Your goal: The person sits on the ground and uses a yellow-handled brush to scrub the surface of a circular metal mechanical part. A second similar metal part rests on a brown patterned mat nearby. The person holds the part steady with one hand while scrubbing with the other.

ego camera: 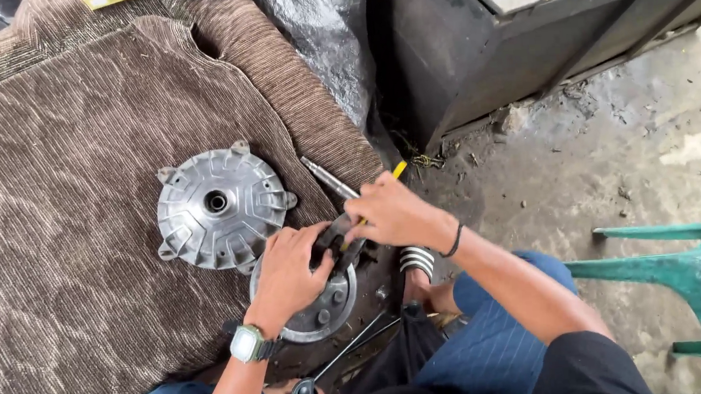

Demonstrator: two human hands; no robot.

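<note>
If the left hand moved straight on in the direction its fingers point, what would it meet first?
Probably the right hand: the left hand points up and right across the round metal plate toward it, though depth is unclear.

Left hand [290,270] presses on a round metal plate [325,308] at the edge of a brown corduroy cloth [61,239]. Right hand [392,212] grips a yellow-handled tool [397,170] against it. A ribbed silver hub [217,205] lies just beside.

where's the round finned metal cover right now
In the head view the round finned metal cover lies left of centre on the brown ribbed mat, just up-left of the left hand.
</note>
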